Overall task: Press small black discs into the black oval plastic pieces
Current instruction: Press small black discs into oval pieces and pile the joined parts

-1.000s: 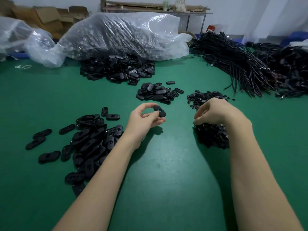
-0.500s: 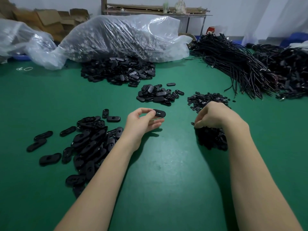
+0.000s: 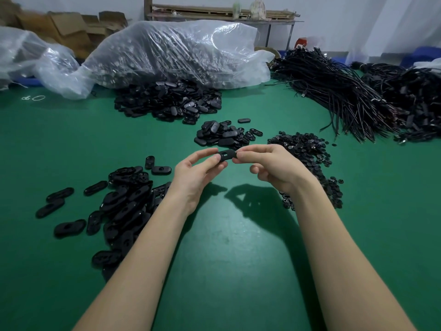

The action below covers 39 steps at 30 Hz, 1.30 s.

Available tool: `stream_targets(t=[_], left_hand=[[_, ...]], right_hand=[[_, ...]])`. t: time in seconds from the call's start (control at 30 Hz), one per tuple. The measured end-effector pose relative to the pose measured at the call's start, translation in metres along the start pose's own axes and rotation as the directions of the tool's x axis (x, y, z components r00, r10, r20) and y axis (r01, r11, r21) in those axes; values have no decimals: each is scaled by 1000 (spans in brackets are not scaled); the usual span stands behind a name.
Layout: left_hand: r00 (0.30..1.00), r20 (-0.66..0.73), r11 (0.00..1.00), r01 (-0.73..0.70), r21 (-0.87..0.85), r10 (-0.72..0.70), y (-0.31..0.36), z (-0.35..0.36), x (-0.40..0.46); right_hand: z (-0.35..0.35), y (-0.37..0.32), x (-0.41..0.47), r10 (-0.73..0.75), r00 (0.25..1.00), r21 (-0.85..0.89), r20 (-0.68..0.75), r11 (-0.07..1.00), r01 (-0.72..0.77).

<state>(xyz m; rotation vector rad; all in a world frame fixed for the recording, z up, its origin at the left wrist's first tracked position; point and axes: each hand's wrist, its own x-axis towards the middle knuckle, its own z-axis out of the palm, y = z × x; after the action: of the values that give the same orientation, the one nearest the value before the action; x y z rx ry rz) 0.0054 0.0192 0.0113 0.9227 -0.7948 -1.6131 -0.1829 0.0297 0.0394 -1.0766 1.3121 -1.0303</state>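
Both hands pinch one oval piece above mid-bench: left hand steadies, right hand probably seats a hidden disc; press squarely into the recess.

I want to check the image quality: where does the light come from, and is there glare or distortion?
Head view: shadows of both hands fall toward the camera on the green table, so the light is overhead and ahead; a soft sheen there; glare on the plastic bag; wide-angle bending at the edges; the oval piece is sharp.
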Motion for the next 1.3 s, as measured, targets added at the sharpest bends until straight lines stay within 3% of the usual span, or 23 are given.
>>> stream_targets(t=[0.53,0.9,1.3], left_hand=[[996,84,999,-37,3,37,2,1,-1],[992,92,995,-91,50,86,-1,1,-1],[989,115,993,-97,59,90,0,0,-2]], right_hand=[[4,1,3,1,1000,120,-15,993,1],[13,-2,1,-96,983,-117,-154,990,78],[15,1,3,-76,983,-100,-167,993,60]])
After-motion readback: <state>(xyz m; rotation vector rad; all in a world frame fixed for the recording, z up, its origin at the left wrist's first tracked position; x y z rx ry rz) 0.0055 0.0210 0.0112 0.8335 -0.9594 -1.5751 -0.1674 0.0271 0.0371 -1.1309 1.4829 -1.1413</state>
